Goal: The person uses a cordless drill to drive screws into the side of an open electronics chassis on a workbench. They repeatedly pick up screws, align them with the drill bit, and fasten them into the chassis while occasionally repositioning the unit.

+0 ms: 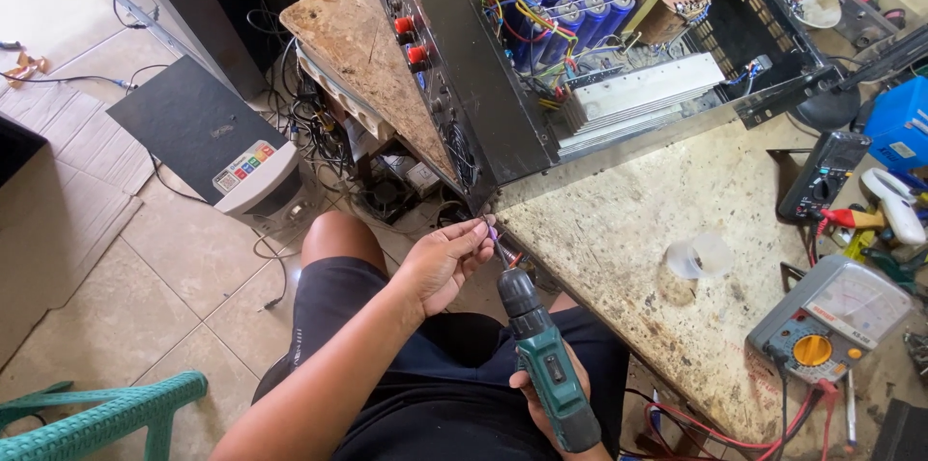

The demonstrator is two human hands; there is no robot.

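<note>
My right hand [541, 401] grips a green and black cordless drill [543, 357], its chuck pointing up toward the corner of an open black amplifier chassis [483, 65]. My left hand [440, 263] pinches the drill's bit [498, 246] with a small purple piece at its tip, just below the chassis corner. Inside the chassis I see blue capacitors [570, 2], coloured wires and a silver heat sink [643, 99]. I sit with my knee under the hands.
A worn speckled workbench [628, 248] holds a clear plastic cup [698, 256], an analogue multimeter [831, 316], a black digital meter [822, 174] and red leads. A wooden board [362, 55], tangled cables and a small white appliance [256, 176] lie left. A green chair [97, 417] stands bottom left.
</note>
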